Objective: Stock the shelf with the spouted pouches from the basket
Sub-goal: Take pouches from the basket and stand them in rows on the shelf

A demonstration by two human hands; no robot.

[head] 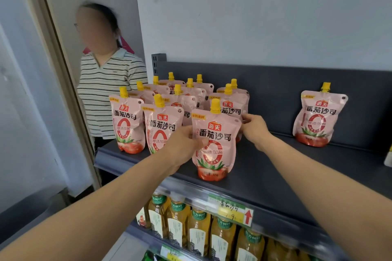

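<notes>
We are gripping a pink plastic spouted pouch with a yellow cap (214,144) in our left hand (182,146), fingers clasped on its left edge, as it is standing upright at the front of the dark grey metal shelf (275,176). Our right hand (254,128) is touching its upper right corner, fingers loose.

The dark grey metal shelf (275,167) has a matt, smooth painted finish. On it stand pink spouted pouches of flexible plastic film (214,144), softly glossy, with hard yellow plastic screw caps (215,105). On the shelf's front edge sits a clear, shiny plastic price rail (191,192) holding a paper price label (232,211). Below the shelf stand glossy clear plastic bottles of amber drink (199,231) with smooth printed wraps.
</notes>
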